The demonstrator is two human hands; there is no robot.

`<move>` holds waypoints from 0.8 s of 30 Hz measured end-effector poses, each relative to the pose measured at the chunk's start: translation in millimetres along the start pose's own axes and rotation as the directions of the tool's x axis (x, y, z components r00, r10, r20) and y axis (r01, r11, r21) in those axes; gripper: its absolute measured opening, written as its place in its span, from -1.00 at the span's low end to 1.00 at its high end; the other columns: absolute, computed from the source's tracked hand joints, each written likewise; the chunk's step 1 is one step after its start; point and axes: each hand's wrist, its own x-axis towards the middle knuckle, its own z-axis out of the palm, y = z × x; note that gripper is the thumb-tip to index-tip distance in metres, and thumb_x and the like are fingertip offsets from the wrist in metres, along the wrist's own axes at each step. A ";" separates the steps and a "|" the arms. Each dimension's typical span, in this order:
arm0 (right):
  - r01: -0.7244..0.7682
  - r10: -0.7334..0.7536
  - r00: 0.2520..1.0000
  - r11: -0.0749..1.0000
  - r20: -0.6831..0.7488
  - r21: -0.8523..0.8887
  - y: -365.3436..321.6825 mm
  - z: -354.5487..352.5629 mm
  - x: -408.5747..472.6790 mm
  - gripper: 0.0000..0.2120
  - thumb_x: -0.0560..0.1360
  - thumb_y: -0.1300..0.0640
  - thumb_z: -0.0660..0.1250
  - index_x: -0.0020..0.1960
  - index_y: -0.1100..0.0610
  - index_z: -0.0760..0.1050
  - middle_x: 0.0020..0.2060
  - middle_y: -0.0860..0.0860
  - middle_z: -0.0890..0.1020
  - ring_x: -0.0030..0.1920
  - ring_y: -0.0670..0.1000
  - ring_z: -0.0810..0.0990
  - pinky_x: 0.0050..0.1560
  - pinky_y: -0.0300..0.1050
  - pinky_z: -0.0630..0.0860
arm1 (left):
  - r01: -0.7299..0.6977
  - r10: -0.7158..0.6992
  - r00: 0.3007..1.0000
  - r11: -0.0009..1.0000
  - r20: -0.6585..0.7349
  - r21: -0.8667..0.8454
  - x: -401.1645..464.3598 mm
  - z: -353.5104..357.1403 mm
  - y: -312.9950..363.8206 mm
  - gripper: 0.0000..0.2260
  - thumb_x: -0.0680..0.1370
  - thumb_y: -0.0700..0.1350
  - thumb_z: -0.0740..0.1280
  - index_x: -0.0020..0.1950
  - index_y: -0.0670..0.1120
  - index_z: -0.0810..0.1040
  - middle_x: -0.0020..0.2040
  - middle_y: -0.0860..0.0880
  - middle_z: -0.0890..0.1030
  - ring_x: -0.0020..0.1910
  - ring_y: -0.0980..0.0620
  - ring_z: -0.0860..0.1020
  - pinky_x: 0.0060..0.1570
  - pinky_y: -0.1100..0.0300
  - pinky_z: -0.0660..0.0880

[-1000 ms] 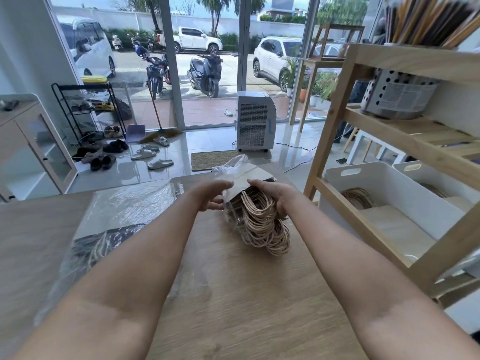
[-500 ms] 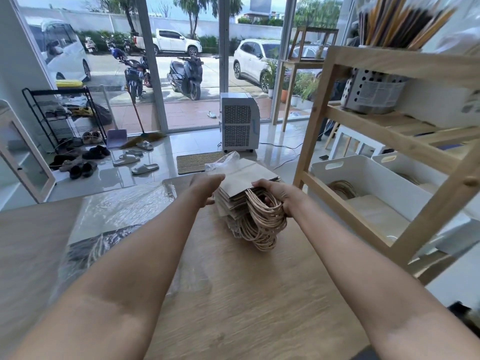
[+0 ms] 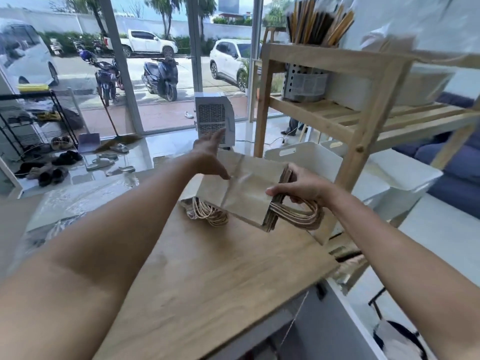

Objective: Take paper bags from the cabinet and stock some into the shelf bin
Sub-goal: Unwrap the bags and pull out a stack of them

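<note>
Our right hand (image 3: 298, 187) grips a stack of paper bags (image 3: 249, 190) at its handle end, thumb on top and fingers curled under, and holds it lifted above the far edge of the wooden counter (image 3: 207, 268). Our left hand (image 3: 207, 157) hovers at the stack's far side, fingers straight and spread. We see more bags (image 3: 207, 213) lying on the counter beneath, rope handles showing. Just right of us a white bin (image 3: 306, 158) sits on the wooden shelf (image 3: 363, 120).
</note>
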 end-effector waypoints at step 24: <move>-0.068 0.066 0.973 0.998 -0.222 -0.003 60.0 24.1 -91.6 0.05 0.40 -0.39 0.23 0.57 0.06 -0.30 0.57 0.00 -0.08 0.57 0.01 -0.05 0.52 0.00 -0.02 | -0.365 0.253 0.926 0.795 0.281 0.484 -53.0 106.2 51.2 -0.09 0.13 0.36 0.52 0.34 0.01 0.29 0.23 -0.01 0.47 0.26 -0.06 0.45 0.33 -0.02 0.20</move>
